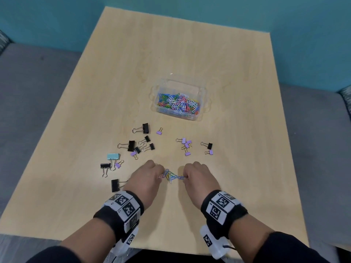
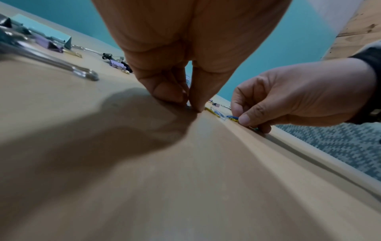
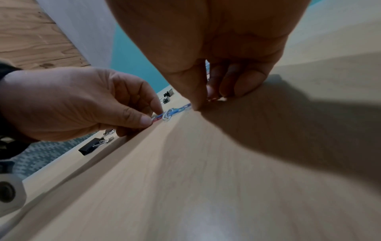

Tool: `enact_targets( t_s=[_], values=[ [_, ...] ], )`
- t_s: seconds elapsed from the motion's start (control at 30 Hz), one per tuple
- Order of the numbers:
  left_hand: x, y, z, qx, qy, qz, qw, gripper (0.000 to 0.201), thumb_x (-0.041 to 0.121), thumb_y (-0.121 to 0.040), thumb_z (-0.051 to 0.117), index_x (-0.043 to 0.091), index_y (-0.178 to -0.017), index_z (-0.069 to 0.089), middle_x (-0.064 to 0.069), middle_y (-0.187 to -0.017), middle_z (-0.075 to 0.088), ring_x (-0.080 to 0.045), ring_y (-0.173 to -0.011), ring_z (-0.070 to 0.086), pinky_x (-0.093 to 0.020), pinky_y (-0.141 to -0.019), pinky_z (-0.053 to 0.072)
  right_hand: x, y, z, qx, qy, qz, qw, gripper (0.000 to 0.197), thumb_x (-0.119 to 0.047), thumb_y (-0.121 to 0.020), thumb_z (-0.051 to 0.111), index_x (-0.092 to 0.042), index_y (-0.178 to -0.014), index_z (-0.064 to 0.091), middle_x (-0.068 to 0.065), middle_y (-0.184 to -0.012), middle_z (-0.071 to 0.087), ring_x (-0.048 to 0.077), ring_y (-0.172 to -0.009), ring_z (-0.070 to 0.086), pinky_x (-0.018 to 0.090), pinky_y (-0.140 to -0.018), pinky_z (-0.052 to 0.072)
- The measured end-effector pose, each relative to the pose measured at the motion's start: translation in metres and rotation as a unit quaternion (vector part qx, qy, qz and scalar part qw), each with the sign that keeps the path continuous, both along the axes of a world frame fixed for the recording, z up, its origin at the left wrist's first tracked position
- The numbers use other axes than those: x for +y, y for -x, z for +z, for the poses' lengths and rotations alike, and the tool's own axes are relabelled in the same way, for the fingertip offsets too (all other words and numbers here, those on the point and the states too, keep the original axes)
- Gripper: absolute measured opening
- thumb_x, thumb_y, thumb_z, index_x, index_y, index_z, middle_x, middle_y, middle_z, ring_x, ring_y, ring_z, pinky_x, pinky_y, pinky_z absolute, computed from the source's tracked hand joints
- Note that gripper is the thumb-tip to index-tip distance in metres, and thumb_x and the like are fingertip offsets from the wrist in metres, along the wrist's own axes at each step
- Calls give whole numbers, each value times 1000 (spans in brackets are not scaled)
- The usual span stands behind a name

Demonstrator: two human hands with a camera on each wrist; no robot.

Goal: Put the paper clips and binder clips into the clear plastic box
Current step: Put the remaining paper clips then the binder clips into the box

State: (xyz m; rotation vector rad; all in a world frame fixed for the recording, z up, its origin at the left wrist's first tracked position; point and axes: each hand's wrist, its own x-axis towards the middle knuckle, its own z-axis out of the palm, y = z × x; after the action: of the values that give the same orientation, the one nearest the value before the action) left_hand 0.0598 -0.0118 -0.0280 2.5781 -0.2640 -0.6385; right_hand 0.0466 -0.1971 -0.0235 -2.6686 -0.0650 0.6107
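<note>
While the last paper clips [image 1: 171, 176] get pinched by the left hand [image 1: 145, 177] and right hand [image 1: 197, 177], near side of the clear plastic box [image 1: 203, 103], they're probably light, slippery, best scooped bunched.

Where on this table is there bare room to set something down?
Bare: the table beyond the clear plastic box, and its right strip past the black binder clip. Crowded: the binder clips between box and hands.

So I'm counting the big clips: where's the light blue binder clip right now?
In the head view the light blue binder clip lies on the table's left side, just behind a black binder clip and beside a small purple one.
</note>
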Motion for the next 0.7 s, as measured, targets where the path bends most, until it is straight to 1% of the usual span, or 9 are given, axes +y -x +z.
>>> enact_targets(
  t_s=[0.03, 0.1, 0.17, 0.23, 0.33, 0.43, 0.57, 0.63, 0.7],
  values=[
    [1, 1, 0, -2, 1, -1, 1000, 18, 18, -89, 53, 23, -106, 56, 2, -100, 48, -24, -88, 56, -37, -74, 48, -1, 0, 0, -1, -1, 7, 1000, 8, -15, -91, 49, -20, -87, 46, -6, -90, 40, 20, -89, 39, 31, -69, 36],
    [0, 1, 0, -2, 18, 0, 1000, 29, 18, -89, 54, 28, -116, 53, 2, -104, 49, -23, -89, 56, -37, -76, 48, -3, 0, 0, -5, -2, 18, 1000, 5, -15, -91, 49, -20, -91, 48, -5, -92, 42, 20, -91, 40, 32, -70, 38],
    [-3, -1, 0, -5, 28, -6, 1000, 37, 20, -88, 55, 31, -123, 51, 1, -107, 50, -23, -89, 56, -36, -78, 48, -2, 1, 1, -10, -5, 34, 999, 10, -17, -91, 51, -21, -100, 50, -3, -99, 45, 21, -94, 40, 34, -72, 39],
    [-7, -4, -1, -13, 18, -14, 1000, 32, 21, -89, 55, 28, -120, 55, 0, -106, 50, -23, -87, 57, -36, -76, 49, 0, 0, 0, -14, -7, 55, 998, 14, -17, -91, 52, -21, -104, 49, -1, -102, 45, 22, -94, 40, 34, -72, 39],
    [-8, -6, -2, -16, 4, -15, 1000, 24, 21, -89, 54, 26, -112, 58, 0, -102, 51, -24, -83, 57, -37, -73, 49, 4, -2, 0, -22, -5, 74, 997, 8, -13, -91, 51, -19, -94, 47, 2, -99, 46, 23, -89, 39, 33, -68, 34],
    [-7, -7, 0, -22, -2, -22, 1000, 18, 20, -89, 54, 22, -106, 59, 0, -98, 51, -25, -79, 56, -37, -70, 49, 6, -4, 0, -22, 6, 90, 996, 14, -8, -90, 51, -19, -89, 43, 3, -98, 47, 20, -82, 35, 31, -65, 28],
    [-7, -6, 3, -46, -22, -48, 998, 15, 17, -91, 51, 14, -103, 58, -5, -94, 50, -30, -75, 56, -38, -67, 50, 4, -5, 7, -40, 21, 150, 988, 30, 8, -77, 50, -10, -101, 51, 9, -98, 47, 22, -79, 34, 32, -64, 23],
    [-9, -5, 3, -48, -18, -30, 998, 15, 13, -89, 51, 12, -101, 59, -7, -94, 51, -30, -75, 56, -38, -65, 49, 4, -6, 7, -48, 26, 160, 986, 35, 10, -75, 49, -7, -105, 53, 11, -99, 48, 26, -83, 42, 33, -63, 26],
    [-11, -3, 4, -49, -14, -7, 999, 18, 7, -85, 52, 13, -100, 61, -6, -95, 52, -29, -74, 55, -36, -63, 48, 7, -7, 7, -47, 29, 161, 985, 34, 7, -77, 48, -8, -107, 52, 10, -100, 48, 28, -89, 45, 33, -63, 27]
  ],
)
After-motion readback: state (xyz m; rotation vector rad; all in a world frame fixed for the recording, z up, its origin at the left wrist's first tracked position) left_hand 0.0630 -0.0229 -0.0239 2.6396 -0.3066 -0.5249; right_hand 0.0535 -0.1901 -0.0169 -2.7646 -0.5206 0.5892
